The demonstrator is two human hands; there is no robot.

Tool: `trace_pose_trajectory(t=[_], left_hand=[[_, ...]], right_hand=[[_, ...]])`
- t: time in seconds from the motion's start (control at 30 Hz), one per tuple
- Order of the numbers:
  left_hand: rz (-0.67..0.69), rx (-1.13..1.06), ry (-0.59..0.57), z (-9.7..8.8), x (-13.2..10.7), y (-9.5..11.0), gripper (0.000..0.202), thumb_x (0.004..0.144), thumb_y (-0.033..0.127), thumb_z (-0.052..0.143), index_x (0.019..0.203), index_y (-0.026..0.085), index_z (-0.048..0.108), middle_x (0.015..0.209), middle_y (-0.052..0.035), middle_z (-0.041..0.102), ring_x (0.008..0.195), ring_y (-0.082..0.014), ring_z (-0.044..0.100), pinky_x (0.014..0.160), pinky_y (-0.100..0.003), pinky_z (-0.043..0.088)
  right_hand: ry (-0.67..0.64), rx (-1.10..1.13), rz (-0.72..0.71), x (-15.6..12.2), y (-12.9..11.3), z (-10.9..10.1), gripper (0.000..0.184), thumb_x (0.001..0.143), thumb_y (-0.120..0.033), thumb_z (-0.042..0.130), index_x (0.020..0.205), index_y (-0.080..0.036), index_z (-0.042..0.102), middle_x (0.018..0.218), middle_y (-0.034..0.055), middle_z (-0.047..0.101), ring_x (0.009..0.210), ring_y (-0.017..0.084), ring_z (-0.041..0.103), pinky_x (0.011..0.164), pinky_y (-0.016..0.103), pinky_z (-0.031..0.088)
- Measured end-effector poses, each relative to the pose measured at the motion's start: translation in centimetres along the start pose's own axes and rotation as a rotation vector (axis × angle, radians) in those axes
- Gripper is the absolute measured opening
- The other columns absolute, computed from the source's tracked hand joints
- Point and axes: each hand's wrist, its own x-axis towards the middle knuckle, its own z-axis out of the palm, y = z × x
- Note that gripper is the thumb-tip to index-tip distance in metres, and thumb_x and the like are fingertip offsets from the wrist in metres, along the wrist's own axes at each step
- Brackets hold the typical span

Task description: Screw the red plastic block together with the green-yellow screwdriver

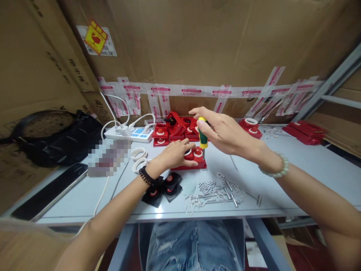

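A screwdriver [202, 138] is showing green and yellow (the block [200, 165], red); at nine o'clock a bag [63, 139] is showing black.

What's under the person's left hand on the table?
A red block. Its right end shows, with a red disc ringed in white on top; part of another white ring peeks out. The left hand covers the rest.

Blue jeans [183, 246] are worn with a coiled black wristband [145, 175] and pale beaded bracelet [284, 169].
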Motion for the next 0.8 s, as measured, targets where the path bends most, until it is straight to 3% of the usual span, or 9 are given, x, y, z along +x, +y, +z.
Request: trace_pose_trajectory(t=[0.07, 0.1, 0.2, 0.27, 0.33, 0.47, 0.57, 0.7, 0.8], left_hand=[[0.002, -0.001, 0.001, 0.1, 0.0, 0.0, 0.058, 0.079, 0.062, 0.058, 0.121, 0.022, 0.051, 0.112, -0.0108, 0.055, 0.094, -0.0282, 0.06, 0.077, -0.036, 0.046], [0.003, -0.004, 0.002, 0.0, 0.0, -0.1, 0.058, 0.079, 0.061, 0.058, 0.121, 0.022, 0.051, 0.113, -0.0107, 0.055, 0.094, -0.0282, 0.06, 0.078, -0.036, 0.046], [0.006, -0.012, 0.0, -0.1, 0.0, 0.0, 0.056, 0.079, 0.061, 0.057, 0.119, 0.022, 0.052, 0.111, -0.0095, 0.056, 0.092, -0.0269, 0.06, 0.076, -0.035, 0.046], [0.005, -0.017, -0.004, -0.2, 0.0, 0.0, 0.056, 0.079, 0.061, 0.057, 0.119, 0.022, 0.053, 0.11, -0.0089, 0.056, 0.089, -0.026, 0.061, 0.075, -0.034, 0.046], [0.004, -0.025, -0.007, -0.3, -0.1, 0.0, 0.056, 0.079, 0.062, 0.057, 0.119, 0.022, 0.053, 0.111, -0.0088, 0.056, 0.09, -0.0253, 0.06, 0.076, -0.033, 0.046], [0.008, -0.036, -0.006, -0.2, -0.1, 0.0, 0.056, 0.079, 0.062, 0.057, 0.119, 0.023, 0.053, 0.111, -0.0089, 0.055, 0.092, -0.0252, 0.06, 0.077, -0.033, 0.045], [0.007, -0.027, -0.003, -0.1, -0.1, -0.1, 0.056, 0.08, 0.061, 0.057, 0.12, 0.022, 0.052, 0.11, -0.0091, 0.055, 0.091, -0.0259, 0.06, 0.076, -0.033, 0.045], [0.002, -0.014, -0.009, -0.2, -0.1, 0.0, 0.057, 0.079, 0.061, 0.057, 0.121, 0.023, 0.051, 0.109, -0.0093, 0.056, 0.089, -0.0262, 0.059, 0.075, -0.034, 0.045], [0.006, -0.027, -0.011, -0.3, 0.0, 0.0, 0.056, 0.079, 0.062, 0.057, 0.12, 0.024, 0.052, 0.109, -0.0091, 0.055, 0.088, -0.0258, 0.06, 0.075, -0.034, 0.045]], right_hand=[[-0.027, 0.182, -0.096, -0.2, 0.3, 0.1, 0.039, 0.097, -0.035, 0.03, 0.123, -0.018, 0.054, 0.109, 0.0062, 0.066, 0.077, 0.013, 0.058, 0.067, 0.026, 0.038], [-0.013, 0.194, -0.089, -0.2, 0.4, 0.2, 0.039, 0.097, -0.039, 0.032, 0.116, -0.018, 0.058, 0.102, 0.0051, 0.067, 0.072, 0.012, 0.057, 0.065, 0.025, 0.037], [0.12, -0.076, 0.096, -0.1, 0.6, 0.6, 0.048, 0.091, -0.055, 0.036, 0.091, -0.017, 0.065, 0.067, 0.0024, 0.063, 0.055, 0.012, 0.048, 0.056, 0.027, 0.029], [0.163, -0.288, 0.208, -0.2, 0.5, 0.6, 0.053, 0.09, -0.059, 0.035, 0.086, -0.016, 0.065, 0.057, 0.0027, 0.057, 0.053, 0.015, 0.047, 0.055, 0.028, 0.025], [0.102, -0.339, 0.217, -0.4, 0.3, 0.1, 0.047, 0.091, -0.052, 0.034, 0.097, -0.016, 0.064, 0.06, 0.0036, 0.058, 0.056, 0.017, 0.049, 0.056, 0.028, 0.025], [-0.084, -0.072, 0.092, -1.0, 0.2, -1.2, 0.041, 0.094, -0.032, 0.032, 0.129, -0.017, 0.048, 0.075, 0.0025, 0.065, 0.058, 0.014, 0.051, 0.06, 0.027, 0.032], [-0.022, 0.005, 0.079, -1.1, 0.4, -1.0, 0.039, 0.093, -0.043, 0.037, 0.115, -0.019, 0.057, 0.073, 0.0016, 0.065, 0.054, 0.012, 0.048, 0.058, 0.026, 0.032], [0.18, -0.27, 0.24, -0.9, 0.5, 0.1, 0.05, 0.087, -0.06, 0.04, 0.083, -0.017, 0.065, 0.058, 0.0039, 0.06, 0.056, 0.016, 0.051, 0.056, 0.028, 0.03], [0.177, -0.223, 0.194, -1.0, 0.4, 0.3, 0.045, 0.094, -0.047, 0.033, 0.099, -0.017, 0.066, 0.077, 0.0073, 0.068, 0.071, 0.019, 0.06, 0.062, 0.029, 0.037]])
